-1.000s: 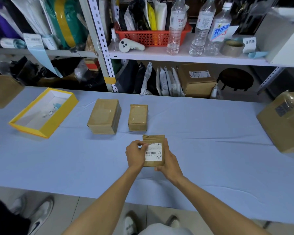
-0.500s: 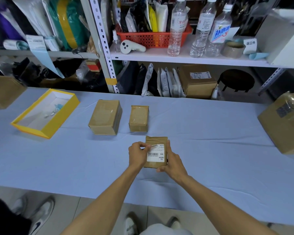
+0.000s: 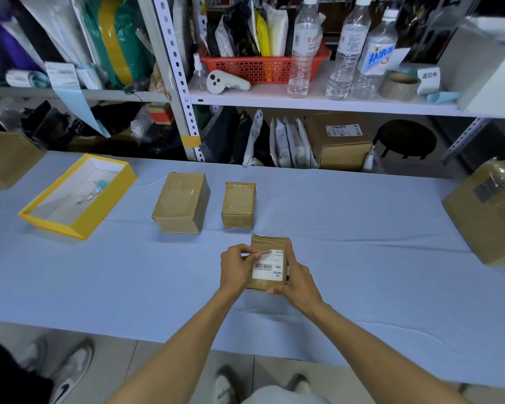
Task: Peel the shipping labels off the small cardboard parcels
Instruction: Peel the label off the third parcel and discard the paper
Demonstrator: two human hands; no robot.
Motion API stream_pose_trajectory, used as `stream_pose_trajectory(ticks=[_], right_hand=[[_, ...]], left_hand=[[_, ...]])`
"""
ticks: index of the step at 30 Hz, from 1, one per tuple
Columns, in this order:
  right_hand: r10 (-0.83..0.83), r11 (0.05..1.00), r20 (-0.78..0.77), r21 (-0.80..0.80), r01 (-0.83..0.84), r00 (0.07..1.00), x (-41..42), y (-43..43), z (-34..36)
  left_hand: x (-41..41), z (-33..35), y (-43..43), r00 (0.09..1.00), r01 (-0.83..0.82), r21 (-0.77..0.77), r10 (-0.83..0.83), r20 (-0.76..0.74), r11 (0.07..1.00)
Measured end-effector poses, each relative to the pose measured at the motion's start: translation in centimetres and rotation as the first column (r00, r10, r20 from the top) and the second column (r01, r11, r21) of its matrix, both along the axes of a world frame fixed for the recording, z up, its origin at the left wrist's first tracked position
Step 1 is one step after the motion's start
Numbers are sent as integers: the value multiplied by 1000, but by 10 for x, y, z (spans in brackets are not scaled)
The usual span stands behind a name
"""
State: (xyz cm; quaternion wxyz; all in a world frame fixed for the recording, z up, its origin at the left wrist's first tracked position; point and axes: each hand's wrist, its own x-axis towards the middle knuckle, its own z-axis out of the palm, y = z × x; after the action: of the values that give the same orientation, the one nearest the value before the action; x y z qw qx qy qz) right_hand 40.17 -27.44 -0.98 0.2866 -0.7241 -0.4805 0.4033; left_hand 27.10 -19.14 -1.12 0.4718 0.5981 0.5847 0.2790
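Far left of the pinch and beyond it sits an open yellow box. Nearer, two bare small parcels, a larger parcel and a smaller parcel, lie just beyond the grip, with no label showing on their visible faces. The left hand pinches the top-left corner of the shipping label between thumb and forefinger. That corner lay nearly flat a second ago and now curls up, brown underside showing, so the peel has started. The rest of the label clings to the held parcel. Right of the pinch, the right hand wraps its fingers round the parcel's edge, steadying it just above the table.
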Motion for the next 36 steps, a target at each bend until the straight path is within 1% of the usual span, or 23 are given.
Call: stream_pose_trajectory(ticks=[10, 21, 24, 28, 30, 33, 36], right_hand=[[-4, 999, 66, -31, 6, 998, 0, 2, 1], [-11, 999, 91, -42, 15, 996, 2, 1, 6], [-9, 999, 76, -34, 12, 997, 3, -1, 6], [3, 1000, 72, -26, -2, 997, 3, 1, 6], [17, 999, 86, -30, -14, 996, 2, 2, 3], [25, 998, 98, -52, -20, 995, 1, 2, 0], [18, 998, 95, -60, -12, 995, 1, 4, 0]], left_hand=[[-1, 1, 4, 997, 45, -8, -45, -61, 999], [1, 0, 3, 993, 93, -23, -94, -70, 995], [1, 0, 2, 995, 78, -13, -79, -55, 997], [-2, -3, -3, 997, 72, -25, -72, 21, 997], [-3, -4, -6, 999, 44, 5, -44, 28, 999], [-2, -7, -7, 1000, -9, 98, 6, 31, 995], [1, -4, -6, 999, -4, 76, 1, 39, 997]])
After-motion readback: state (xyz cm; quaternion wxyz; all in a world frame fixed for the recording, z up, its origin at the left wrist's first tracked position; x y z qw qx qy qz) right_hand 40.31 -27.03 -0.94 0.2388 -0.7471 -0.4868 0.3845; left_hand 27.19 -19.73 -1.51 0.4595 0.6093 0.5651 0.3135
